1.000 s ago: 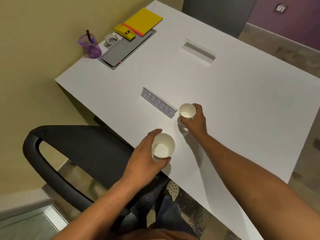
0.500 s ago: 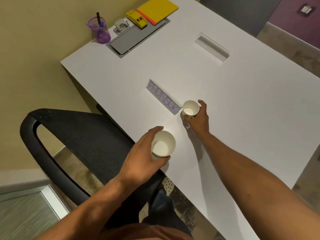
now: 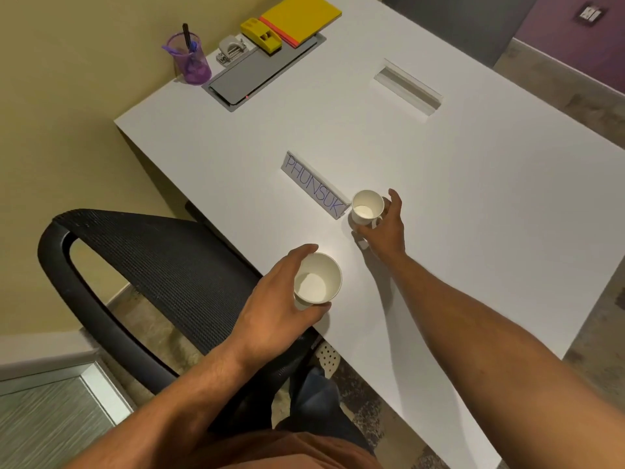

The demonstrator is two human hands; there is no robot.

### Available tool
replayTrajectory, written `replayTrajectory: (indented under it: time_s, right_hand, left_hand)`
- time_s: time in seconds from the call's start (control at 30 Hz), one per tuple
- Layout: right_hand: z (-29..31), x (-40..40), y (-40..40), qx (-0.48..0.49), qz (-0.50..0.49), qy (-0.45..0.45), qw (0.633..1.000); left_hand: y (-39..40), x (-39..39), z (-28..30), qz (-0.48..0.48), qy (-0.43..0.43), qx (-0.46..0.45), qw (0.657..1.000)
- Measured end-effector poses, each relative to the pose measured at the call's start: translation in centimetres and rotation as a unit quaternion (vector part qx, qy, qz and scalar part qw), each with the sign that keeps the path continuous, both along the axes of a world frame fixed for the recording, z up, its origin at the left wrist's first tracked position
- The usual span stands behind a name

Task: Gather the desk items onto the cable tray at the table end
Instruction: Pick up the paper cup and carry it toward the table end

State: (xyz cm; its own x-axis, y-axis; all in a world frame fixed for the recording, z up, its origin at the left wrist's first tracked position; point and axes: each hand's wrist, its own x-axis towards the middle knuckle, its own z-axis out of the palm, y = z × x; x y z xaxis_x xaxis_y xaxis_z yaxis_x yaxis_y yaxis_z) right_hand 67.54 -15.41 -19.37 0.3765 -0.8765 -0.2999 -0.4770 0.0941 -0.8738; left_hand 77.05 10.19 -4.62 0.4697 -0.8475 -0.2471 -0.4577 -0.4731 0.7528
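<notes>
Reading "PHUNSUK": nameplate (image 3: 315, 185) beside cup (image 3: 367, 207)

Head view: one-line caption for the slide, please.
Each hand grips a paper cup: left hand the near cup, right hand the far cup.

Wide open worktop (image 3: 439, 198) btwn the cups and cable tray (image 3: 263, 71); only the nameplate (image 3: 314, 184) sits in the way, touching the far cup (image 3: 367, 208).

Setting: an office workstation. The landmark is a white desk (image 3: 439, 204). At its far end a grey cable tray (image 3: 260, 74) is recessed, with a stapler (image 3: 260, 34), hole punch (image 3: 231, 49) and purple pen holder (image 3: 191, 60) near it. A name plate (image 3: 314, 184) stands mid-desk. A black mesh chair (image 3: 162, 272) stands beside the near edge.
</notes>
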Motion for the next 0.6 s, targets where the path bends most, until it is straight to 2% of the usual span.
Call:
replayTrajectory:
  time_s: [0.17,0.27,0.37,0.47,0.6]
  right_hand:
    - [2.1,-2.2,5.1,0.039,-0.096,0.013,0.995]
    - [4.9,-4.4,10.1,0.066,-0.157,-0.029,0.985]
    - [8.2,-6.4,14.8,0.094,-0.142,-0.065,0.983]
    - [11.4,-7.5,18.2,0.083,-0.100,-0.072,0.989]
    - [15.6,-8.7,20.9,0.053,-0.125,-0.088,0.987]
  left_hand:
    - [0.2,-0.2,1.0,-0.006,0.009,-0.012,1.000]
    - [0.3,-0.4,1.4,-0.017,0.014,-0.028,0.999]
    - [0.4,-0.5,1.8,-0.038,0.034,-0.040,0.998]
    - [0.4,-0.6,2.2,-0.079,0.048,-0.051,0.994]
    - [0.7,-1.2,2.7,-0.140,0.069,-0.083,0.984]
